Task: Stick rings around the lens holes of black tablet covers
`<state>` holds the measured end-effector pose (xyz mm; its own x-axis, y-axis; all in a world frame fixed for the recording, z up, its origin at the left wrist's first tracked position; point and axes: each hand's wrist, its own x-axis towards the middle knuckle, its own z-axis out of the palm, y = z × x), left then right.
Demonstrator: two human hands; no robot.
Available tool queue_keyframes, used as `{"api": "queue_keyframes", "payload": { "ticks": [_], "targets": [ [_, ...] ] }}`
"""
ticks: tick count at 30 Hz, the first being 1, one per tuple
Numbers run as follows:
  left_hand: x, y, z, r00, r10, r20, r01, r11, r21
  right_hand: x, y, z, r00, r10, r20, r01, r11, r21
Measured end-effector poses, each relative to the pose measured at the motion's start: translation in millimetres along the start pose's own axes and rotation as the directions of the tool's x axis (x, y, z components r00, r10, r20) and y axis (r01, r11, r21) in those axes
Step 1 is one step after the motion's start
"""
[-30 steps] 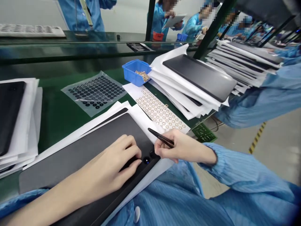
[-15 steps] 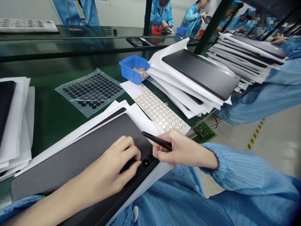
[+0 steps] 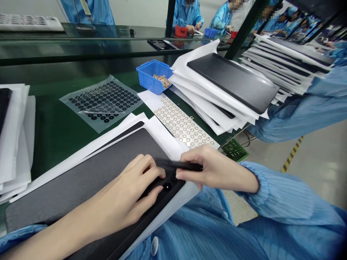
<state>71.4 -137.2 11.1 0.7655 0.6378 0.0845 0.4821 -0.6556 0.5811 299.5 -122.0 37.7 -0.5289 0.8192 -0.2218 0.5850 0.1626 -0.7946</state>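
Observation:
A dark grey flat panel [image 3: 108,171] with a black edge strip, like a tablet back cover, lies on white sheets in front of me. My left hand [image 3: 138,187] rests on it, fingers bent, with a gap between thumb and forefinger and nothing visible held there. Close to those fingertips is a round black lens-like opening [image 3: 167,186] in the panel's corner. My right hand [image 3: 206,166] is closed around a slim black pen-shaped tool [image 3: 189,165], its free end blurred over the panel. The right fingertips are at the panel's corner, partly hiding it.
Beyond the panel lie a clear sheet of black rings [image 3: 105,101] and a white sheet of small gold rings [image 3: 187,126]. A blue bin [image 3: 151,77] holds loose rings. Stacked panels with paper [image 3: 230,81] stand right, more sheets [image 3: 20,137] left. Co-workers in blue sit beyond.
The tool in my right hand has swung flatter, its free end dropping towards the panel. My right hand has shifted slightly right. My left hand stays nearly in place.

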Motion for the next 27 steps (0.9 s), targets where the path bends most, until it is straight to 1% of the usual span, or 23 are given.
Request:
{"api": "queue_keyframes", "payload": {
  "ticks": [1, 2, 4, 5, 6, 7, 10, 12, 15, 18, 20, 24, 27],
  "targets": [
    [-0.1, 0.6, -0.2, 1.0, 0.002, 0.01, -0.002, 1.0, 0.022, -1.2, 4.9, -1.8, 0.998, -0.022, -0.059, 0.028, 0.995, 0.1],
    [-0.1, 1.2, -0.1, 1.0, 0.006, 0.022, -0.007, 0.999, 0.048, -2.6, 9.9, -2.7, 0.988, -0.039, -0.15, 0.068, 0.979, 0.193],
    [0.3, 2.0, 0.8, 0.999, 0.016, 0.032, -0.019, 0.994, 0.107, -6.1, 19.4, -0.9, 0.932, -0.055, -0.357, 0.174, 0.934, 0.311],
    [0.6, 2.3, 1.4, 0.999, 0.018, 0.032, -0.023, 0.991, 0.135, -8.1, 23.5, 1.7, 0.904, -0.058, -0.424, 0.222, 0.911, 0.348],
    [0.9, 2.5, 2.1, 0.999, 0.02, 0.03, -0.025, 0.987, 0.159, -10.3, 27.1, 5.2, 0.888, -0.071, -0.454, 0.264, 0.887, 0.38],
    [1.2, 2.7, 2.8, 1.0, 0.02, 0.023, -0.023, 0.984, 0.177, -12.6, 30.0, 9.1, 0.885, -0.094, -0.455, 0.298, 0.866, 0.402],
    [1.6, 3.1, 3.8, 1.0, 0.022, 0.004, -0.022, 0.979, 0.202, -17.7, 36.6, 20.7, 0.894, -0.195, -0.404, 0.371, 0.827, 0.421],
    [1.7, 3.4, 3.5, 0.999, 0.037, 0.0, -0.036, 0.978, 0.203, -18.4, 40.4, 26.3, 0.888, -0.254, -0.382, 0.414, 0.804, 0.427],
    [1.8, 3.5, 2.5, 0.999, 0.042, -0.008, -0.039, 0.979, 0.2, -15.9, 45.8, 31.3, 0.873, -0.31, -0.376, 0.466, 0.757, 0.459],
    [1.9, 3.2, 2.1, 0.999, 0.034, -0.006, -0.032, 0.98, 0.197, -12.3, 48.5, 33.2, 0.848, -0.355, -0.393, 0.508, 0.756, 0.413],
    [1.8, 2.9, 2.4, 1.0, 0.031, 0.001, -0.03, 0.981, 0.191, -10.7, 48.1, 33.3, 0.84, -0.366, -0.401, 0.517, 0.766, 0.383],
    [1.6, 2.4, 3.4, 1.0, 0.025, 0.001, -0.025, 0.984, 0.175, -9.8, 45.8, 32.5, 0.83, -0.378, -0.411, 0.529, 0.768, 0.362],
    [1.5, 2.1, 4.0, 1.0, 0.023, -0.001, -0.022, 0.984, 0.177, -10.0, 45.6, 31.8, 0.833, -0.387, -0.396, 0.529, 0.768, 0.361]
  ]
}}
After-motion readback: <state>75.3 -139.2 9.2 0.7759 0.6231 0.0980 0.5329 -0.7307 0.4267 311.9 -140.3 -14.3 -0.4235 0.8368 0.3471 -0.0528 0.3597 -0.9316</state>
